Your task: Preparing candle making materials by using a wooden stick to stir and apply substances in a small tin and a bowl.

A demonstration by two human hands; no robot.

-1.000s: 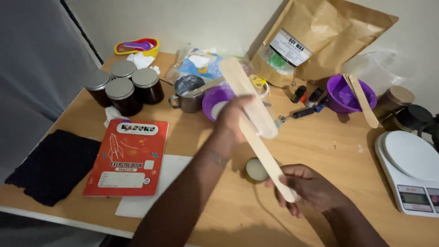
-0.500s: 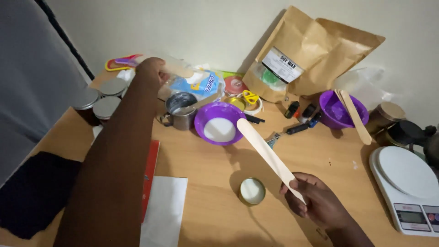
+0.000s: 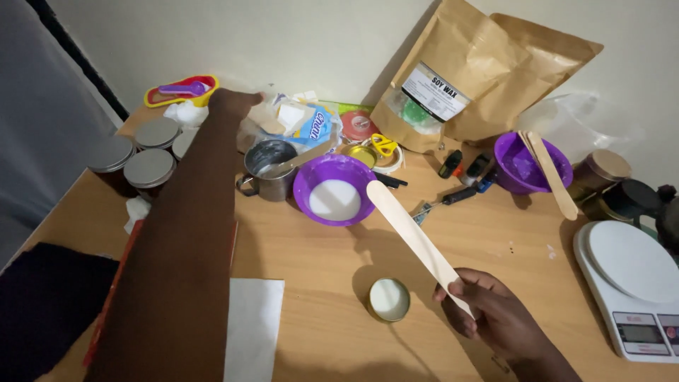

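Your right hand [image 3: 498, 318] is closed around the lower end of a flat wooden stirring stick [image 3: 416, 238], and the stick points up and to the left, with its rounded tip above the edge of the purple bowl [image 3: 334, 189] that has white wax in it. The stick is in the air and does not touch the bowl or the small round tin [image 3: 388, 299], which stands on the wooden table [image 3: 304, 247] just to the left of your right hand and is already filled with pale wax.

Your left arm goes far forward across the table, over the red booklet [image 3: 230, 237] and the white sheet [image 3: 253, 329]. Your left hand [image 3: 237, 105] is at the back, beside the clutter of plastic packets [image 3: 300, 122] and near the coloured measuring spoons [image 3: 180, 90]. I cannot tell if its fingers are open or closed on something, because they are turned away from the camera.

I judge that you are between two stirrings: the stick waits while the left hand looks for something at the back. The next move asks for care with the long arm, because the metal cup [image 3: 269, 168] and the dark jars with grey lids [image 3: 138, 157] stand close to its sides, and the elbow can push them when you pull back.
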